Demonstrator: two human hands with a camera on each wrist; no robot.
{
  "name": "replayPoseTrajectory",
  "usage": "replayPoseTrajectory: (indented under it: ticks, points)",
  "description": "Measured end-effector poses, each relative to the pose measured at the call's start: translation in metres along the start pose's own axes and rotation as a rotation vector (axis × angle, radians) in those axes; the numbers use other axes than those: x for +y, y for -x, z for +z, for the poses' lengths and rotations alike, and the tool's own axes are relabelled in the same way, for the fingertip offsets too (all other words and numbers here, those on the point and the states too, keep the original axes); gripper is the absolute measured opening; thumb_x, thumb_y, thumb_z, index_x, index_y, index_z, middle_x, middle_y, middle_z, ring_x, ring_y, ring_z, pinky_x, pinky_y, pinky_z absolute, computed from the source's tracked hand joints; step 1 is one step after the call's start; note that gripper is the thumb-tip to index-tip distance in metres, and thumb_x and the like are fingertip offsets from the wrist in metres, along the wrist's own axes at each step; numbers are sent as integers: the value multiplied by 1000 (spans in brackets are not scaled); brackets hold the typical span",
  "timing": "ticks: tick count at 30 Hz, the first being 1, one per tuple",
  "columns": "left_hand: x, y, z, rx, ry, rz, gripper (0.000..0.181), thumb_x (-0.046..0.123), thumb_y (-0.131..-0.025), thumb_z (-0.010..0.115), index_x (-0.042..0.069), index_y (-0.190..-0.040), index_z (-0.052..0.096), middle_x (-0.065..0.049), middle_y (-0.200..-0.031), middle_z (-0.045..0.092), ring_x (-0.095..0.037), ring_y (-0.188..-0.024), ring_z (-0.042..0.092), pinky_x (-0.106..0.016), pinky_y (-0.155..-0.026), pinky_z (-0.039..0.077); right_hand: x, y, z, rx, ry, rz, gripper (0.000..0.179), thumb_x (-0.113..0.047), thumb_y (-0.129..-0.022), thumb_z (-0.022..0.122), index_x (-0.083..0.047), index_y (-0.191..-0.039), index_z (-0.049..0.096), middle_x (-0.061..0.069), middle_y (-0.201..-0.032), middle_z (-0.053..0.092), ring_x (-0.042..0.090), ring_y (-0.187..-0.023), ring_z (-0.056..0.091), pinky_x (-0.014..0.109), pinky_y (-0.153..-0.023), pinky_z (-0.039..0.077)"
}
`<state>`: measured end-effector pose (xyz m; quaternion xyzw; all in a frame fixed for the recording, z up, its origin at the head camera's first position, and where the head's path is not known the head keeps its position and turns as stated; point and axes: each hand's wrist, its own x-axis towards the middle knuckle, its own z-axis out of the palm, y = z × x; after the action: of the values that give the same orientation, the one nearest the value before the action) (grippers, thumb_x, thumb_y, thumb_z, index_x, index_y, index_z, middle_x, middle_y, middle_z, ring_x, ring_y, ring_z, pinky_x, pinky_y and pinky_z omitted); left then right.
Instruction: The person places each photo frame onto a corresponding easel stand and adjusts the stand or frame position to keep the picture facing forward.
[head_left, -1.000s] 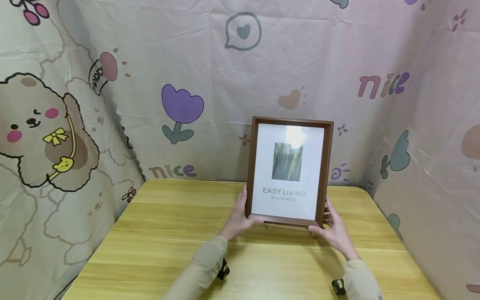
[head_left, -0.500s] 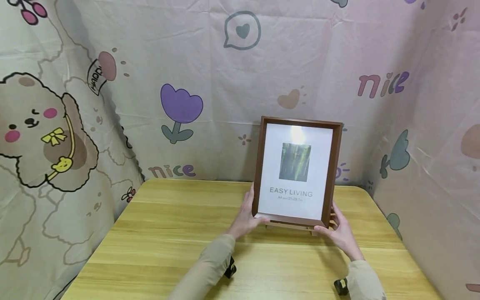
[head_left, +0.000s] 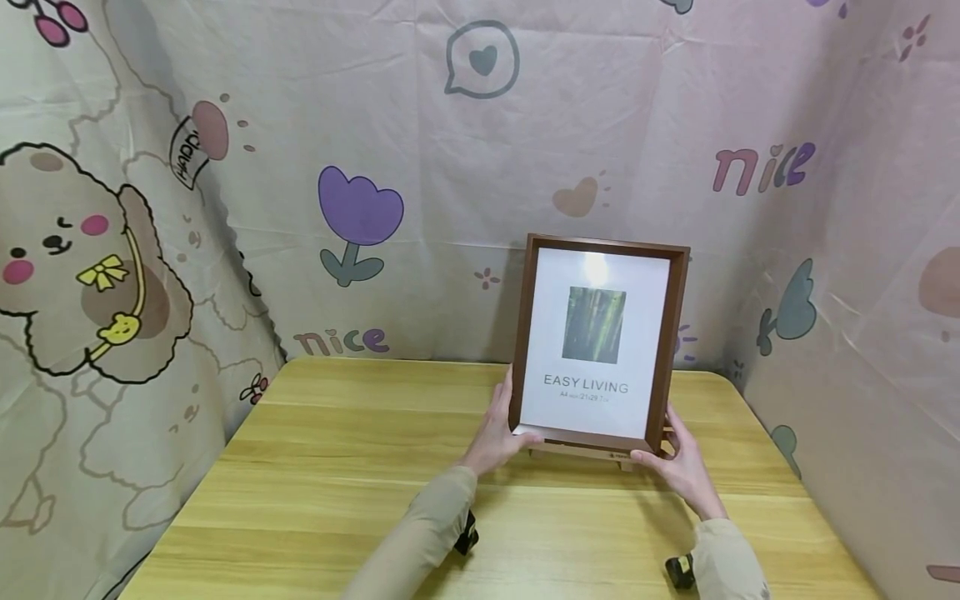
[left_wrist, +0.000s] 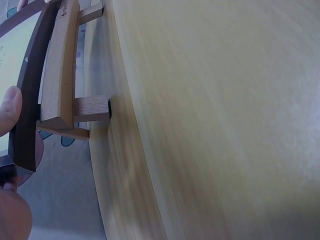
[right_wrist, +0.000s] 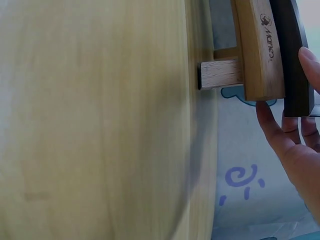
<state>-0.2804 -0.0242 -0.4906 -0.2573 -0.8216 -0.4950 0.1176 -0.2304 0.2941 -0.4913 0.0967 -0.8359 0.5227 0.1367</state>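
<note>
A brown picture frame (head_left: 596, 412) with an "EASY LIVING" insert stands nearly upright, leaning back, in the head view. Under its bottom edge lies the ledge of a small wooden easel (right_wrist: 257, 50), with short feet on the table; the frame hides most of the easel. My left hand (head_left: 497, 433) grips the lower left corner, thumb (left_wrist: 9, 111) over the front. At the lower right corner my right hand (head_left: 681, 467) grips likewise, thumb on the front and the other fingers around the side. In the right wrist view one fingertip (right_wrist: 262, 107) is right at the ledge's end.
The wood-grain table (head_left: 337, 467) spans the lower head view. A printed cloth (head_left: 450, 167) hangs behind it and on both sides, close behind the table's back edge. Black wrist cameras (head_left: 681, 572) sit below the sleeves.
Both hands have shifted the picture frame a little to the right, mostly in the first half second. It now sits more centrally over the easel ledge. The grip stays the same.
</note>
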Motion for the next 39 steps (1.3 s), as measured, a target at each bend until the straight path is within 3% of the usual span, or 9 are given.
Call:
replayPoseTrajectory:
  ticks: [6, 15, 28, 35, 39]
  points:
    - [1, -2, 4, -17, 5, -46, 129, 17, -74, 88, 20, -163, -6, -13, -170, 14, -43, -155, 16, -62, -123, 23, 5, -1, 0, 16, 18, -23, 108, 2, -79, 82, -12, -163, 15, 21, -135, 50, -8, -99, 55, 12, -81, 53]
    - [-1, -3, 8, -10, 4, -82, 128, 16, -75, 88, 24, -163, -5, -21, -168, 18, -45, -153, 20, -62, -122, 28, 10, -3, 1, 28, 30, -33, 110, 2, -77, 83, -12, -163, 16, 26, -138, 51, -8, -99, 54, 9, -83, 49]
    - [-5, -4, 12, 4, 19, -120, 129, 17, -76, 87, 31, -163, -7, -11, -171, 10, -47, -155, 12, -64, -123, 22, 7, -7, 0, -12, 32, 47, 108, -2, -80, 82, -12, -163, 14, 27, -136, 50, -2, -99, 54, 14, -79, 55]
    - [-6, -5, 12, 10, 20, -130, 129, 14, -75, 88, 29, -163, -6, -9, -171, 9, -45, -155, 11, -62, -124, 21, 9, -8, 0, -23, 44, 98, 105, -5, -81, 82, -11, -163, 16, 26, -138, 50, -6, -99, 52, 13, -82, 53]
    - [-6, -5, 13, 9, 9, -137, 128, 14, -75, 88, 25, -163, -5, -7, -172, 8, -44, -156, 11, -61, -125, 21, 7, -7, -1, -33, 50, 120, 105, -7, -82, 82, -9, -162, 15, 27, -144, 48, 2, -104, 54, 14, -83, 53]
